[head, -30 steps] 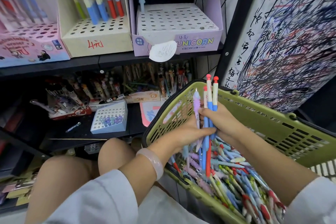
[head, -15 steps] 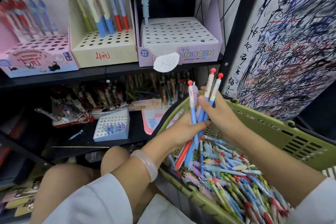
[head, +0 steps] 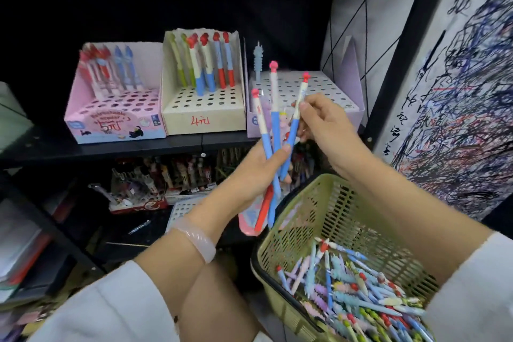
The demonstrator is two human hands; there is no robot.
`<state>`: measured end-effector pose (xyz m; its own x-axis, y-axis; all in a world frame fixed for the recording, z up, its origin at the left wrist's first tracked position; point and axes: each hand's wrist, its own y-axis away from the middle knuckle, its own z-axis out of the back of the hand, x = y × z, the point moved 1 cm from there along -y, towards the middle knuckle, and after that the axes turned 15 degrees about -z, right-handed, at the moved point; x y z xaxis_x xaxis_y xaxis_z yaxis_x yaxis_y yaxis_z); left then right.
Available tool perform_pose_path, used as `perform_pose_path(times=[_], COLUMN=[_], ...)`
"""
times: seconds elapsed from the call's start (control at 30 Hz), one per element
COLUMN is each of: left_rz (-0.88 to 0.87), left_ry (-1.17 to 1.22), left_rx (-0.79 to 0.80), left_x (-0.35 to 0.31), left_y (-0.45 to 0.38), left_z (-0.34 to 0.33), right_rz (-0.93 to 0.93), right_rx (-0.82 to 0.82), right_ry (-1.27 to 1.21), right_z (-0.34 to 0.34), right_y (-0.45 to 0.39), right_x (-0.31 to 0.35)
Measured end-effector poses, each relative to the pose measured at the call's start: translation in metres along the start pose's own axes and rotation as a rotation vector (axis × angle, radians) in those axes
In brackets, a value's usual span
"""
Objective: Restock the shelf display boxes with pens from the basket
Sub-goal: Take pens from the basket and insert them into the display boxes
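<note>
A small bunch of pens [head: 273, 130] was held clamped in the left hand [head: 256, 172], one being pinched by the right hand [head: 323, 122], while the cream display box [head: 204, 111] was judged mostly unfilled and the basket [head: 327, 219] far from emptied.

I see a black upper shelf [head: 133, 148] carrying three display boxes side by side: a pink box [head: 115, 119], a cream box [head: 204, 116] just beside it, and a lilac box [head: 351, 97]. The lower shelf [head: 119, 233] holds cluttered pen packs, blurred.
</note>
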<state>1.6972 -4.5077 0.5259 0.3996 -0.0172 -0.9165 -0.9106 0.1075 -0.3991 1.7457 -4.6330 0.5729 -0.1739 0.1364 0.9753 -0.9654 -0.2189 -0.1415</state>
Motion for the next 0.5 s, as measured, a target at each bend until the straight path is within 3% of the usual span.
perform_pose_path(times=[0.3,0.5], left_rz=[-0.007,0.016], left_ry=[-0.196,-0.255], left_rx=[-0.423,-0.529], left_x=[-0.038,-0.042], left_y=[-0.027,-0.028], left_z=[0.102,0.164], right_rz=[0.100,0.178], right_rx=[0.051,-0.164], right_ry=[-0.027,0.023], right_z=[-0.096,-0.116], right_y=[-0.058,-0.102], right_x=[0.060,0.088])
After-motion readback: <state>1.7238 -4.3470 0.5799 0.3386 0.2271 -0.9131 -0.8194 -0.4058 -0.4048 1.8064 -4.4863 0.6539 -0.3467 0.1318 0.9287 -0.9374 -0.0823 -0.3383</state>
